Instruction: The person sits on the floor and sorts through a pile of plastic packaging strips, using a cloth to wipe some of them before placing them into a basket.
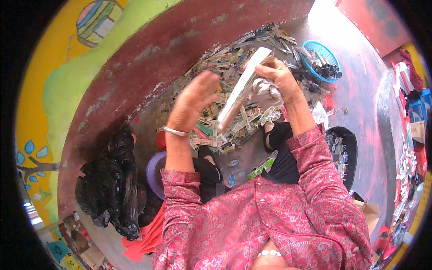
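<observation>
My right hand [280, 77] is closed on a long, narrow white strip [245, 83], flat like folded card or paper. The strip slants from upper right to lower left. Beneath the same hand's fingers sits a crumpled whitish-grey wad [265, 93]; whether it is cloth, paper or plastic I cannot make out. My left hand [194, 100], with a pale bangle on its wrist, is raised left of the strip and apart from it. Motion blurs it, but its fingers look stretched out and hold nothing. Both hands hang over a heap of narrow printed strips and flattened packets [225, 67].
A blue plastic basket [325, 45] holding dark scraps stands at the far right of the heap. Black plastic bags [110, 184] lie at left near a purple-rimmed tub [155, 175]. A dark container [353, 155] with packets sits at right. The painted wall [135, 58] bounds the left.
</observation>
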Demonstrator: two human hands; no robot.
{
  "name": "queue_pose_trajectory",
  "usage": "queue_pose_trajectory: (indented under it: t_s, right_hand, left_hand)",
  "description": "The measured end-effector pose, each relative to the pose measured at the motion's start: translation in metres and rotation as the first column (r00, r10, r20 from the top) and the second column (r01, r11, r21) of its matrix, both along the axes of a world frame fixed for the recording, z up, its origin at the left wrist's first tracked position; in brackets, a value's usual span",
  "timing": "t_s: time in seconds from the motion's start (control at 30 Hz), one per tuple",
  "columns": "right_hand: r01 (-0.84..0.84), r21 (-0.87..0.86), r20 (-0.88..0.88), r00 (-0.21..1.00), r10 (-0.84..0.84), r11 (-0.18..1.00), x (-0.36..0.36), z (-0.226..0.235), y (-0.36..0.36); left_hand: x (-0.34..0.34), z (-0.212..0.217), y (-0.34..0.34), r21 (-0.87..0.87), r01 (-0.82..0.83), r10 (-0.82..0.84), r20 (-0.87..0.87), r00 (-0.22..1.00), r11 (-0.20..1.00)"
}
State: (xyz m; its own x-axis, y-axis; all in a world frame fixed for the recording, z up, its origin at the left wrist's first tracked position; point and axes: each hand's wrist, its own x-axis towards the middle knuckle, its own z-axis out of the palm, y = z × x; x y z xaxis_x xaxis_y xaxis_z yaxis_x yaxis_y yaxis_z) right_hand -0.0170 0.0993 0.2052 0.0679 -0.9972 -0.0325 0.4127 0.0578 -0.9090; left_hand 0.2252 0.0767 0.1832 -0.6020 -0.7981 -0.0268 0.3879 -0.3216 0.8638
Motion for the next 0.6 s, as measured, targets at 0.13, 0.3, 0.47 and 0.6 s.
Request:
queue_pose_trajectory:
  t_s: [0.13, 0.3, 0.47, 0.6]
  right_hand:
    - [-0.026, 0.086, -0.325, 0.944, 0.053, 0.996, 0.009, -0.010, -0.004]
    - [-0.126, 0.172, -0.141, 0.978, 0.151, 0.977, -0.004, -0.008, -0.009]
    - [-0.209, 0.122, -0.104, 0.970, 0.222, 0.970, -0.012, -0.014, -0.011]
    - [-0.136, 0.108, -0.009, 0.990, 0.138, 0.985, -0.012, -0.017, -0.011]
  left_hand:
    - [-0.037, -0.003, 0.034, 0.139, 0.330, -0.355, 0.242, 0.903, 0.934]
    - [-0.045, -0.012, 0.038, 0.195, 0.288, -0.295, 0.005, 0.956, 0.938]
    - [-0.045, -0.014, 0.039, 0.280, 0.387, -0.313, -0.275, 0.909, 0.878]
    - [-0.050, -0.007, 0.043, 0.279, 0.406, -0.338, -0.262, 0.904, 0.870]
